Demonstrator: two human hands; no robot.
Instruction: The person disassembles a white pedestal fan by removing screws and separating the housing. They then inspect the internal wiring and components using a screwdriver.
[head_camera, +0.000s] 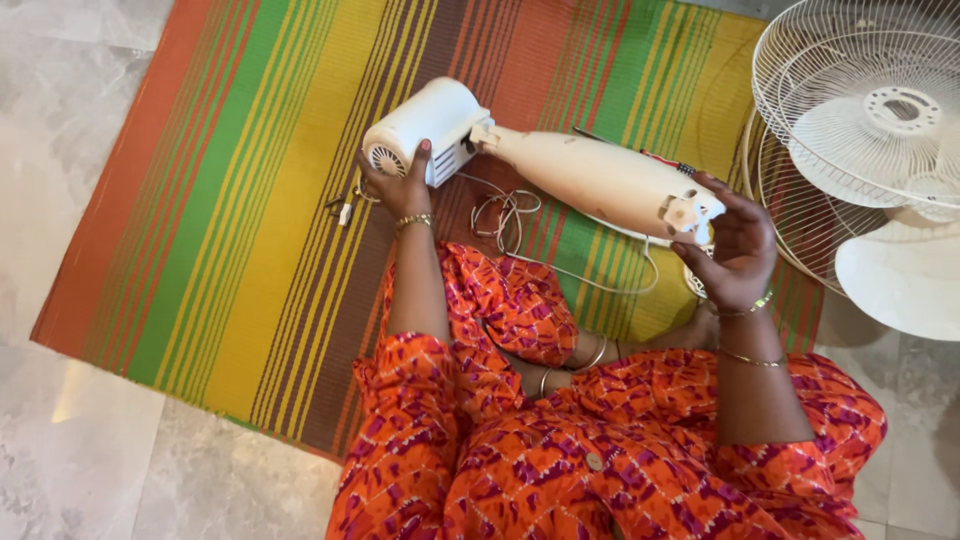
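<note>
I sit on a striped mat (240, 200) in orange patterned clothes. My left hand (400, 185) grips the rear of a white fan motor housing (425, 125). From the motor a cream-coloured fan neck and stand body (590, 175) runs to the right. My right hand (735, 245) holds its lower end, where a small control piece (690, 210) shows. A white power cord (520, 225) lies coiled on the mat beneath the fan body.
White wire fan guards (860, 100) and fan blades (900, 270) lie at the right, partly off the mat. A plug or small metal part (343, 208) rests left of my left hand. A thin tool (660, 160) lies behind the fan body. Grey marble floor (80, 430) surrounds the mat.
</note>
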